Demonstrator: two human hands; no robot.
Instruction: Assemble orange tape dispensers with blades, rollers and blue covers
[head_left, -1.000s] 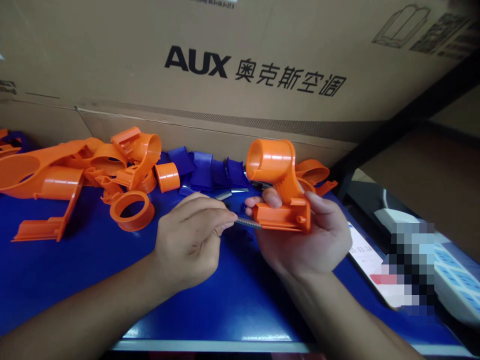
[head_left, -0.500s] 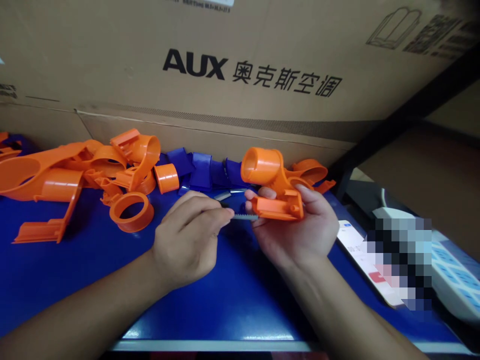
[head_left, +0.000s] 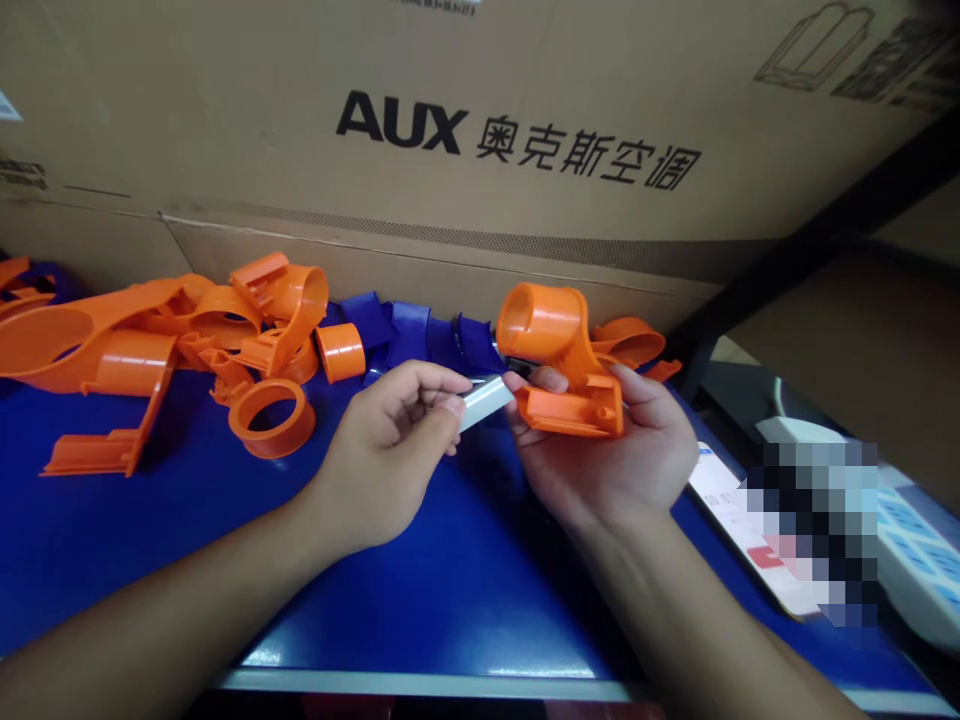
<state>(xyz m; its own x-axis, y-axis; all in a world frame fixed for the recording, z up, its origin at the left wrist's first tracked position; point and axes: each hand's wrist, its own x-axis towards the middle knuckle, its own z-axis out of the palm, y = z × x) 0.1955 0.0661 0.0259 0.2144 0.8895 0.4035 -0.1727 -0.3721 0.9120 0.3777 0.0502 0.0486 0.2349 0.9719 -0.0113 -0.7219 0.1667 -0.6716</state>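
The left hand was closed in a pinch on a small metal strip, thumb and fingertips pressed on its near end. The strip lay roughly level, its far end touching or just short of the right thumb; contact could not be confirmed. The right hand was palm up, its grip closed around an orange frame, thumb on the left end of the frame's base and fingers curled over its right end. The frame's round hub pointed up and away from the palm, open end toward the left. Both hands were held above the blue worktop, not resting on it.

Just beyond the two grips, blue parts lay in a loose row on the worktop. Right of the held frame, behind the right fingers, more orange pieces lay partly hidden. Left of the left grip, well apart, stood an orange ring lying flat, a short orange sleeve beyond it, and a heap of orange frames further left. To the right of the right wrist, a card or paper lay at the worktop edge; part of that area was pixelated. A cardboard box printed AUX stood behind everything.
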